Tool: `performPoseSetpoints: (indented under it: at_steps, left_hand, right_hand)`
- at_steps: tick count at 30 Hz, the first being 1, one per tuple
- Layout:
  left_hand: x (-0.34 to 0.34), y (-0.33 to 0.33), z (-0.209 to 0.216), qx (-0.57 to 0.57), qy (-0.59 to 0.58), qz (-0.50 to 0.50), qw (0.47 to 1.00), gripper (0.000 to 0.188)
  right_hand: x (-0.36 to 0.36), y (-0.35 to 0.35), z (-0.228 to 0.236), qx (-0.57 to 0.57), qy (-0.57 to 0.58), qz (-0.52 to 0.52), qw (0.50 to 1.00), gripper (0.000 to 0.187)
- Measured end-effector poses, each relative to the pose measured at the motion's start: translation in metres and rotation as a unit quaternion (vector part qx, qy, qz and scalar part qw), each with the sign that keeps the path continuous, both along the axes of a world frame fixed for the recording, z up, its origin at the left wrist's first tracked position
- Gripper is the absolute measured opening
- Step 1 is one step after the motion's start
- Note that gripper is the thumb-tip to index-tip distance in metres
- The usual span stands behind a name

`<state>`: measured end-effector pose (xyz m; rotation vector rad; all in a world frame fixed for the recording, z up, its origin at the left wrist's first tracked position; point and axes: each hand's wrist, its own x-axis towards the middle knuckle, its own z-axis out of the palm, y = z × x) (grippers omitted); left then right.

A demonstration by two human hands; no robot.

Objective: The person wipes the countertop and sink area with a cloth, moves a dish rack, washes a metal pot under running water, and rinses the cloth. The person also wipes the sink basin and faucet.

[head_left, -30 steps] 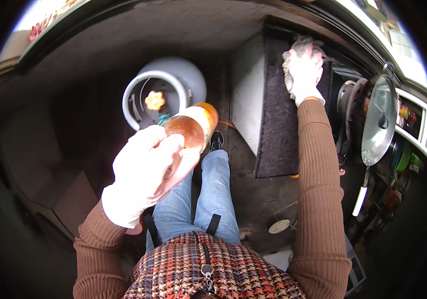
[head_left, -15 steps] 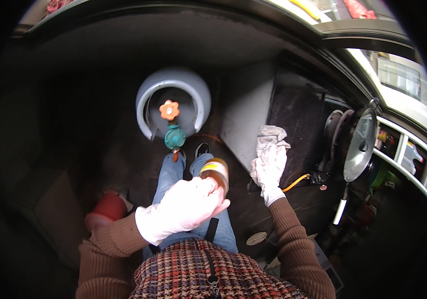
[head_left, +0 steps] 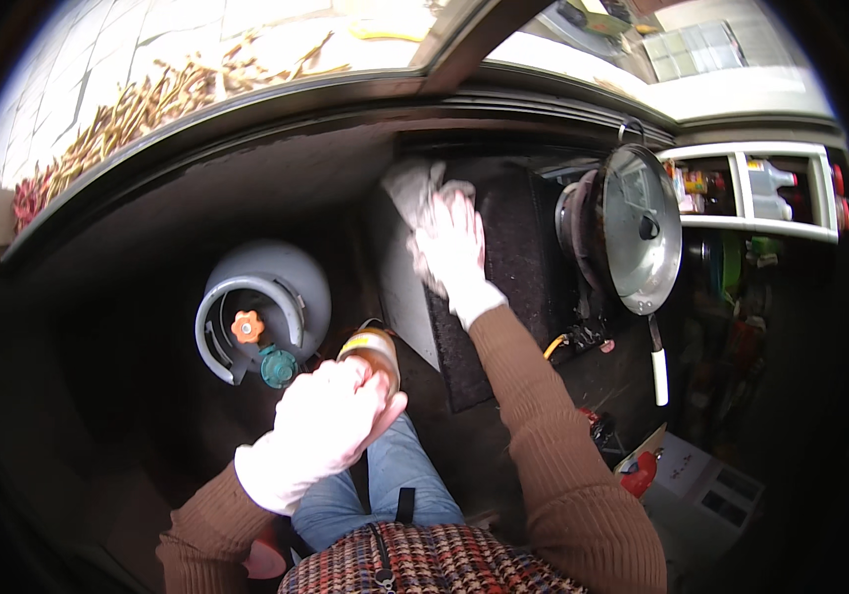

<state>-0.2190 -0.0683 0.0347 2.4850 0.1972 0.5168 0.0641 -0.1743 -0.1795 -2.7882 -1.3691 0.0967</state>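
Observation:
My left hand (head_left: 320,426), in a white glove, is closed around a jar (head_left: 373,351) with a pale, yellow-marked label and amber-brown contents, held above my legs. My right hand (head_left: 452,247), also gloved in white, has a crumpled greyish cloth (head_left: 412,190) under and in its fingers. The cloth lies against the far end of a dark, box-like stand (head_left: 508,267), where the dark top meets a grey side panel (head_left: 399,292). Part of the cloth is covered by the hand, so the exact grip is partly hidden.
At the left stands a grey gas cylinder (head_left: 310,277) with an orange knob (head_left: 247,327) and green regulator (head_left: 278,366). A pan with a glass lid (head_left: 642,228) sits right of the stand. Beyond are a white shelf (head_left: 743,188) and a window ledge (head_left: 345,94).
My right hand has carried the cloth farther out, onto the stand's far end. My left hand still holds the jar. The whole view has shifted, bringing more of the window in.

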Motion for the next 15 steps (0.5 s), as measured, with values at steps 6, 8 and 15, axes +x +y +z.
performPoseSetpoints:
  at_steps: [6, 8, 15]
  left_hand:
    - [0.117, 0.018, 0.004, 0.045, -0.057, -0.029, 0.997, 0.02]
    - [0.16, 0.024, -0.001, 0.075, -0.078, -0.024, 0.994, 0.02]
    - [0.274, 0.039, -0.032, 0.104, -0.087, -0.038, 0.99, 0.019]
  right_hand:
    - [-0.006, -0.147, 0.032, -0.02, 0.166, -0.16, 0.973, 0.045]
    - [0.019, -0.147, 0.036, 0.15, 0.307, -0.317, 0.885, 0.04]
    - [0.121, -0.079, 0.037, 0.236, -0.047, -0.157, 0.958, 0.064]
